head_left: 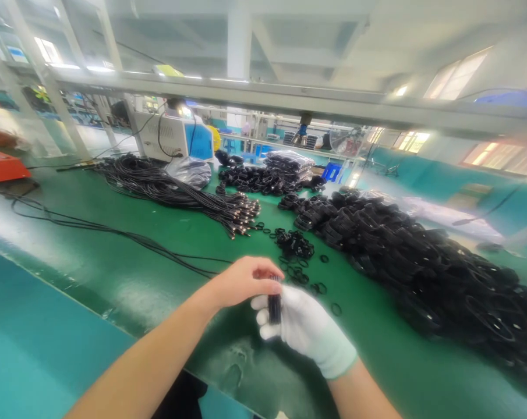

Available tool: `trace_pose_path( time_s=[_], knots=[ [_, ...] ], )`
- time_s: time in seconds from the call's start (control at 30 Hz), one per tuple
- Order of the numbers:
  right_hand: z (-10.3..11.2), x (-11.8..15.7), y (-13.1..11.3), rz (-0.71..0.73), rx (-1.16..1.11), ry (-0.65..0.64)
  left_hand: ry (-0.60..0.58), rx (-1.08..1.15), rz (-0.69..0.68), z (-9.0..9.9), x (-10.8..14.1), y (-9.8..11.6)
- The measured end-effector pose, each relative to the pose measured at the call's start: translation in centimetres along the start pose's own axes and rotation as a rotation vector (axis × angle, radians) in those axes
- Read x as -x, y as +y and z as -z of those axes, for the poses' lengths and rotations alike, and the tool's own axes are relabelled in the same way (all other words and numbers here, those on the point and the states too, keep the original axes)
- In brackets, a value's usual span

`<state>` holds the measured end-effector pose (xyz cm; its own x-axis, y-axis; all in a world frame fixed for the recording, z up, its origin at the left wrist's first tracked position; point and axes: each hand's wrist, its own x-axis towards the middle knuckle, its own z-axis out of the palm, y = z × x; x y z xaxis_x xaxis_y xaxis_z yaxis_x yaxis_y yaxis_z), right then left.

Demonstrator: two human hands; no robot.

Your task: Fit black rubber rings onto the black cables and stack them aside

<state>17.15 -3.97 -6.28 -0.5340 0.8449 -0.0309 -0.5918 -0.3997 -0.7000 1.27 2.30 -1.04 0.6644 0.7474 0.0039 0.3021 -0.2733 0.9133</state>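
Observation:
My left hand (243,282) is bare, with thumb and fingers closed on the upper end of a short, upright, black ridged piece (274,308). Its exact kind is too blurred to make out. In a white glove, my right hand (300,323) wraps its fingers around the same piece from the right. Two or three thin black cables (158,247) run across the table up to my left wrist; their ends are hidden there. Just beyond my hands lie loose black rings (336,309) and a small heap of black rings (296,244).
Bundled black cables with metal tips (193,198) lie at the back left of the green table (127,285). A long heap of coiled black cables (398,256) fills the right side. Behind stand a white and blue machine (171,139) and stacked plastic bags (289,161). An overhead rail (263,90) crosses above.

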Motion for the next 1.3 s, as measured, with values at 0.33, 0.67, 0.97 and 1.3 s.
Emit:
trace_pose_path(
  time_s=[0.33,0.67,0.97,1.3],
  knots=[
    [-0.8,0.2,-0.4,0.041,0.145,0.123,0.318,0.037,0.053,-1.1,1.2,-0.3],
    [-1.2,0.6,-0.7,0.036,0.308,0.125,0.205,0.523,0.142,-3.6,2.4,-0.8],
    [-1.2,0.5,-0.2,0.019,0.285,0.137,0.463,-0.153,-0.013,-2.8,3.0,-0.6],
    [-0.8,0.4,0.6,0.031,0.227,0.111,0.546,-0.175,-0.073,-3.8,1.8,-2.3]
  ],
)
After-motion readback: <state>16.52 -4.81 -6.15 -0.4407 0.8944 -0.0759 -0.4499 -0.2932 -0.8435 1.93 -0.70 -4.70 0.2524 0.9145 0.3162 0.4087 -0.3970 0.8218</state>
